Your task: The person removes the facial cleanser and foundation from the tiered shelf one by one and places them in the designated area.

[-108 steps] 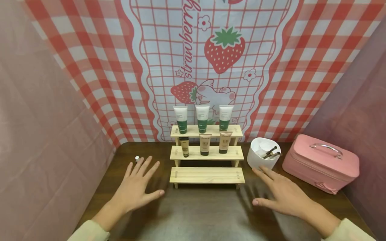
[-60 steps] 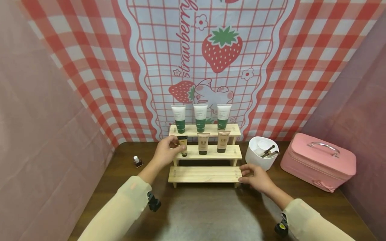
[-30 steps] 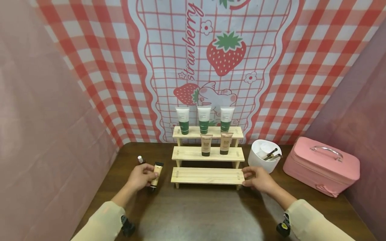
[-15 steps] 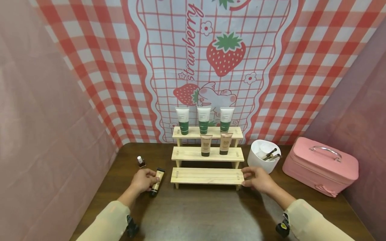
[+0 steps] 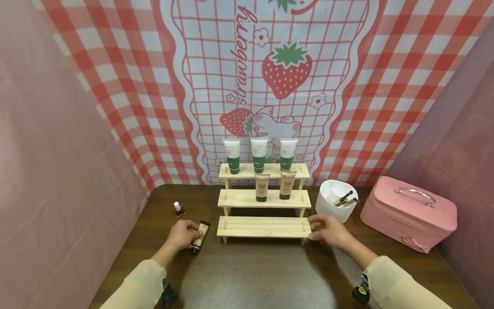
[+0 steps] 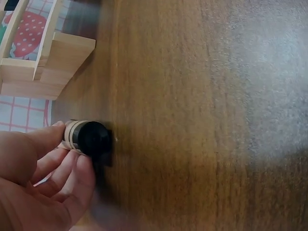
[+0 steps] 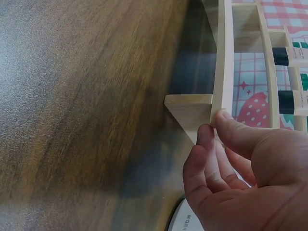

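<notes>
My left hand (image 5: 183,235) pinches a small gold tube with black ends (image 5: 200,238), slanted low at the table, left of the stand. In the left wrist view, the tube's black cap (image 6: 94,138) faces the camera, with thumb and fingers either side of it. At the lowest step's right end of a three-tier wooden stand (image 5: 264,226), my right hand (image 5: 331,234) grips the edge; the right wrist view has its thumb and fingertips on the board (image 7: 222,72). Two beige BB tubes (image 5: 261,187) stand on the middle step. White-and-green tubes (image 5: 259,155) line the top step.
A nail polish bottle (image 5: 179,209) with a white cap stands behind my left hand. Right of the stand are a white container (image 5: 328,208) holding brushes and a pink case (image 5: 411,212) with a silver handle. A checked strawberry cloth (image 5: 216,73) hangs behind the table.
My left hand has taken the gold tube off the middle step's left end and brought it down to the table's left side. My right hand has come to the lowest step and holds there.
</notes>
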`<move>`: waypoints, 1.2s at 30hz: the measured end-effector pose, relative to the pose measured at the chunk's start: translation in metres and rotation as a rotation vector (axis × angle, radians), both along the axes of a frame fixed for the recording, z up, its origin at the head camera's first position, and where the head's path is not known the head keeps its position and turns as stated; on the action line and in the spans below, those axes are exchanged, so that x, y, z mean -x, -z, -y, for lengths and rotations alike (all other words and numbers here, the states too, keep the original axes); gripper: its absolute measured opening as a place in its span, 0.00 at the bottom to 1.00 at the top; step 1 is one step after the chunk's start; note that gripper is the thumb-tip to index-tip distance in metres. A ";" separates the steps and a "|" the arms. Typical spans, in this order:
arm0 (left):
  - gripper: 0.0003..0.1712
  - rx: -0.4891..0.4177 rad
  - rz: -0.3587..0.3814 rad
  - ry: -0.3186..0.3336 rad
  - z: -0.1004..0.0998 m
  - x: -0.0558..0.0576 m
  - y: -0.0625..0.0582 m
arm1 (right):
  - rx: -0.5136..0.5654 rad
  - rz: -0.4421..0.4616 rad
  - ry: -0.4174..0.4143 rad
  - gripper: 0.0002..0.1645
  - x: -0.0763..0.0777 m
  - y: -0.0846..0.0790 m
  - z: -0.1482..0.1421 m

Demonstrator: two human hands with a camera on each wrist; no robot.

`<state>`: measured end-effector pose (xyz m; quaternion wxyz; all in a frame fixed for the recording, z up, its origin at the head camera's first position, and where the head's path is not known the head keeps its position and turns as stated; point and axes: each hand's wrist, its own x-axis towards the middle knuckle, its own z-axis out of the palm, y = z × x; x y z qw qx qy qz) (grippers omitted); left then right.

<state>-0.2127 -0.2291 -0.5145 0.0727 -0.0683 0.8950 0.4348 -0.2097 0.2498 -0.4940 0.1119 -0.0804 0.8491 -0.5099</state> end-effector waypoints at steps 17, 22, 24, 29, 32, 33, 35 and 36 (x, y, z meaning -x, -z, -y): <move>0.16 0.212 -0.361 0.031 -0.023 0.024 -0.049 | -0.029 -0.010 0.029 0.31 0.001 0.002 -0.001; 0.17 0.082 -0.406 0.119 -0.059 0.028 -0.081 | -0.019 0.013 0.031 0.31 0.001 0.002 -0.002; 0.19 0.036 -0.390 0.162 -0.076 0.029 -0.092 | -0.015 0.022 0.029 0.31 0.000 0.001 -0.002; 0.27 -0.061 -0.346 0.250 -0.113 0.038 -0.106 | -0.009 0.028 0.029 0.31 0.001 0.000 -0.002; 0.29 -0.100 -0.344 0.277 -0.130 0.044 -0.109 | -0.011 0.027 0.025 0.31 0.002 0.000 -0.001; 0.30 -0.106 -0.346 0.284 -0.134 0.046 -0.109 | -0.009 0.028 0.023 0.31 0.002 0.000 0.000; 0.30 -0.105 -0.344 0.294 -0.141 0.049 -0.109 | -0.004 0.032 0.026 0.31 0.002 0.000 0.001; 0.30 -0.103 -0.341 0.298 -0.144 0.050 -0.109 | -0.005 0.034 0.026 0.31 0.001 0.000 0.002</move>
